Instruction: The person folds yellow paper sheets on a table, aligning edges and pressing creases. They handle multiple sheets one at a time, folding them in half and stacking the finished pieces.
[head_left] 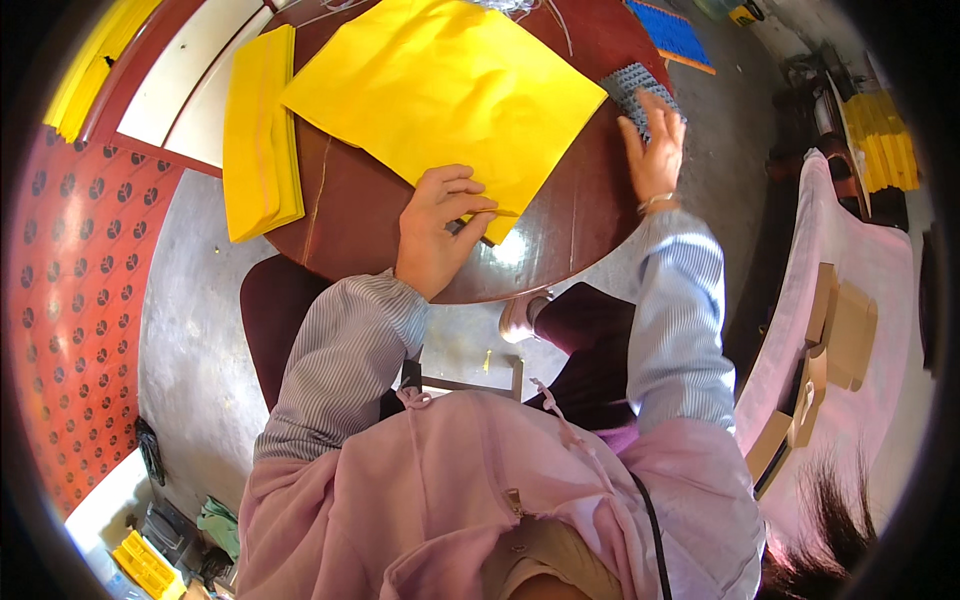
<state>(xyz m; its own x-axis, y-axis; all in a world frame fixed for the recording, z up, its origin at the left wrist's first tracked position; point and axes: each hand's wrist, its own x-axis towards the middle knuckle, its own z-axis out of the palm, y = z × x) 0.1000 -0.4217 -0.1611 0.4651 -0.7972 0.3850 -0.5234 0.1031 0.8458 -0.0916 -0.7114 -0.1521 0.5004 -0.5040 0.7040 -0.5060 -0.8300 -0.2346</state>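
A large yellow sheet, cloth-like and creased, lies turned cornerwise on the round, dark red table. At its near corner, my left hand has its fingers curled over the edge and pinches it. A narrow folded edge shows beside those fingertips. My right hand is off the sheet at the table's right side, fingers apart, over a grey, bumpy-textured pad. The hand partly covers the pad, and I cannot tell whether they touch. To the left, a folded yellow stack overhangs the table edge.
Clear plastic and thin cords lie at the table's far edge. A blue panel is beyond it at right. Opened cardboard boxes sit on a pink cloth at right. Red patterned sheeting covers the left side. More yellow stacks stand around.
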